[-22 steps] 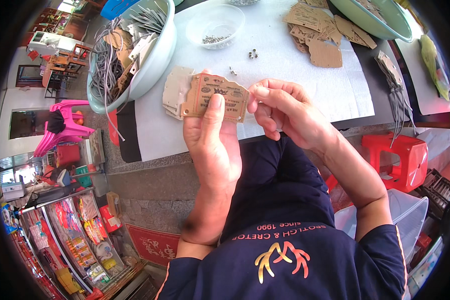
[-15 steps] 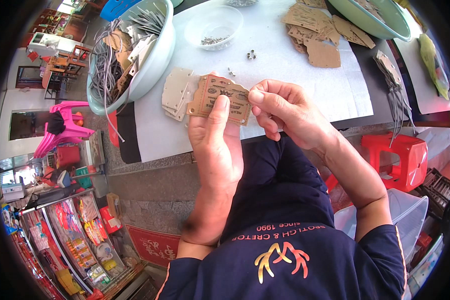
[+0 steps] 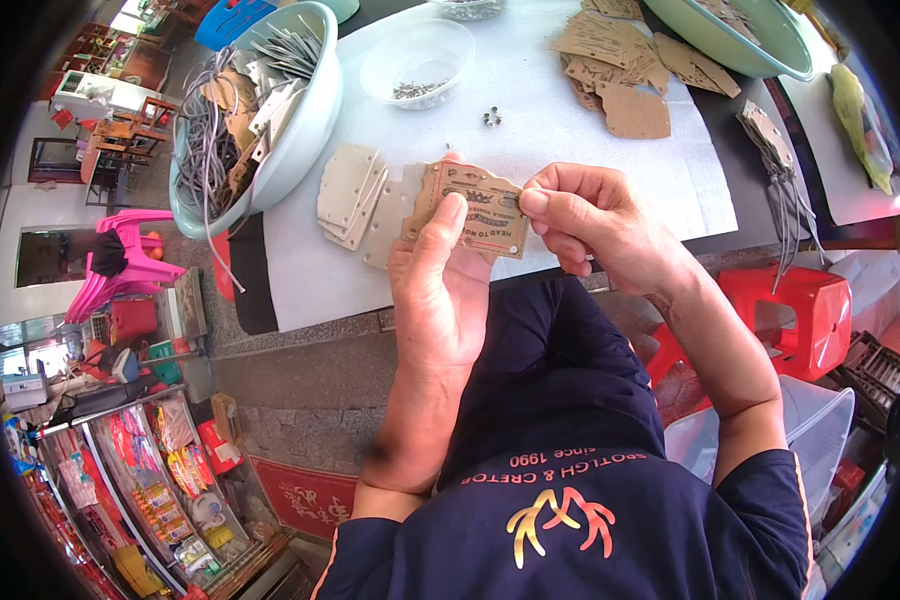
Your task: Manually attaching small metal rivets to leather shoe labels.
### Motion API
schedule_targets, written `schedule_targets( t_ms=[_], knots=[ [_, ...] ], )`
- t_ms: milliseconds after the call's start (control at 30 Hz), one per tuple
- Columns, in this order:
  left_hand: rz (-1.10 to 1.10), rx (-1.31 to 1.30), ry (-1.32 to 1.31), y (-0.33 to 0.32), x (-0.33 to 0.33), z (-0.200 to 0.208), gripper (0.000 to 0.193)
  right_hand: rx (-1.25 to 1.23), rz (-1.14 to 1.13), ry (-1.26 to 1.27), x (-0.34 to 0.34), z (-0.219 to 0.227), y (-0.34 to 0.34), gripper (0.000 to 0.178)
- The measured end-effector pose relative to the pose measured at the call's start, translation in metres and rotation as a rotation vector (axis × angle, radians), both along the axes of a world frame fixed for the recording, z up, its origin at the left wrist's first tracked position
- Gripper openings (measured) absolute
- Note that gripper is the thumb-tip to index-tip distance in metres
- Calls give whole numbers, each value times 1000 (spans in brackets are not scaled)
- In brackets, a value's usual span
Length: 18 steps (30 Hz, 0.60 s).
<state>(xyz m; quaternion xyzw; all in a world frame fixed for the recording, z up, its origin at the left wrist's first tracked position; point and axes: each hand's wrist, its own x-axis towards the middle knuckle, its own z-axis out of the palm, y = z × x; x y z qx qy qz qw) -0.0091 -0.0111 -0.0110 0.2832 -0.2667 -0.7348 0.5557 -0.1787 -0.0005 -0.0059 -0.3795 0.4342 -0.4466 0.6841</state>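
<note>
My left hand [image 3: 435, 290] grips a brown cardboard tag [image 3: 475, 215] with dark print, a wavy edge and small corner holes, its thumb pressed flat on the face. At the tag's right edge, my right hand [image 3: 585, 215] has thumb and forefinger pinched together; whatever lies between those fingertips is hidden. A pale card [image 3: 382, 235] shows beside the tag; I cannot tell if it is held or lying. Just left of it rests a small stack of pale cards [image 3: 348, 190] with holes. Beyond my hands sit a few shiny metal bits [image 3: 492, 117].
A clear bowl [image 3: 417, 65] holds small metal pieces. Brown tags [image 3: 635, 108] lie heaped at far right, near a green basin [image 3: 770, 60]. At left stands a light-blue basin [image 3: 315, 120] of grey cords and cards. Corded cards [image 3: 767, 140] hang over the table edge above a red stool [image 3: 800, 310].
Both hands and the brown tag have shifted slightly right and nearer to me, and the tag has tilted a little. The pale card beside it now shows more apart from the stack.
</note>
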Motion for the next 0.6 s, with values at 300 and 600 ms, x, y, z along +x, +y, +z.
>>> schedule_targets(
  t_ms=[300, 600],
  knots=[
    [-101, 26, -87, -2, 0, -3, 43, 3, 22, 33, -12, 3, 2, 20],
    [-78, -32, -144, -5, -1, -7, 33, -156, -64, 284, -14, -4, 4, 23]
  ],
)
